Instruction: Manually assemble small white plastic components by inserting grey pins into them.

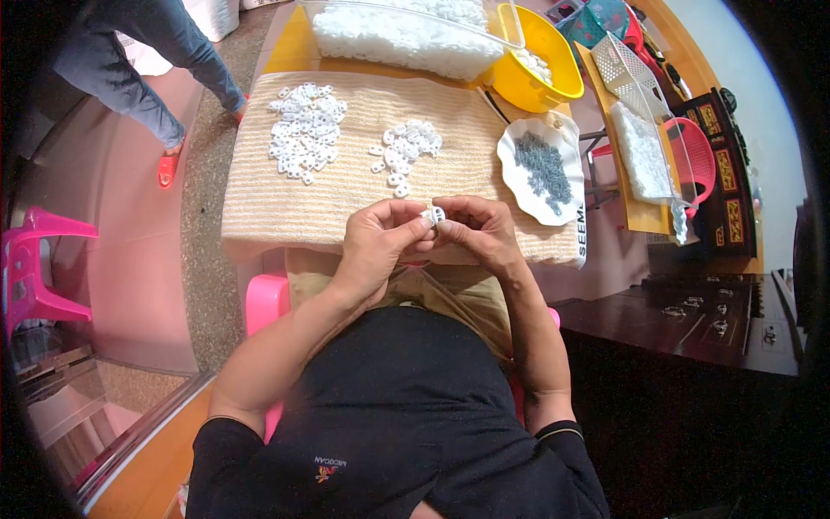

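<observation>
My left hand (379,242) and my right hand (486,232) meet over the near edge of a towel-covered table. Fingertips of both pinch a small white plastic piece (437,214) with dark openings; the fingers hide part of it. Just beyond lies a loose cluster of small white pieces (405,147), with a few strung out toward my hands. A larger pile of white pieces with holes (306,131) is farther left. To the right, a white wavy-edged dish (560,213) holds many small dark grey parts (543,166).
At the table's back stand a clear bin of white pieces (398,35) and a yellow basin (553,86). A side stand at right bears a white perforated basket (624,71). A pink stool (43,259) is at left. Another person's legs (143,78) are at upper left.
</observation>
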The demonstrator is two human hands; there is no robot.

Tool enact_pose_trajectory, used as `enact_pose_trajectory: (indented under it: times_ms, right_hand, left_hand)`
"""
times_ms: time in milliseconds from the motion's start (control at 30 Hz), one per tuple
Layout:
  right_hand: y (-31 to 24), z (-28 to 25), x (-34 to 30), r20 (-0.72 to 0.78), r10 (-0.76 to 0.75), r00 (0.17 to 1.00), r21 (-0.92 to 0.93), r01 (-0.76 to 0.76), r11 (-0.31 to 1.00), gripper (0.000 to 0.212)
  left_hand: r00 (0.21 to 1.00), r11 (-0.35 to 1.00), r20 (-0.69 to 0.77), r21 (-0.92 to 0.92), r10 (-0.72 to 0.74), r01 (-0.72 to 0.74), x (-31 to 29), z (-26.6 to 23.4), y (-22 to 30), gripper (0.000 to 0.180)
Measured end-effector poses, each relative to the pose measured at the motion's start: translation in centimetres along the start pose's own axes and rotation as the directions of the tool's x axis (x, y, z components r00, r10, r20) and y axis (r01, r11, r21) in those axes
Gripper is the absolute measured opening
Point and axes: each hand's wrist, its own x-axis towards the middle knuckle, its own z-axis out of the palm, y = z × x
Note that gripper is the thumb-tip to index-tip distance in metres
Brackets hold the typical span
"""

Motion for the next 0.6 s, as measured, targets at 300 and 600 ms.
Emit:
enact_pose_trajectory:
  times_ms: [300,600]
  right_hand:
    - [0.18,-0.07,-0.32,0.012,0.026,1.0,0.124,-0.027,0.992,0.03]
    - [0.28,-0.41,-0.53,0.028,0.005,1.0,0.134,-0.008,0.991,0.029]
  left_hand:
    - [0.993,0.991,0.0,-0.057,-0.118,0.118,-0.22,-0.05,0.31,0.013]
    - [0.984,0.98,0.031,-0.09,-0.177,0.179,-0.19,0.03,0.54,0.014]
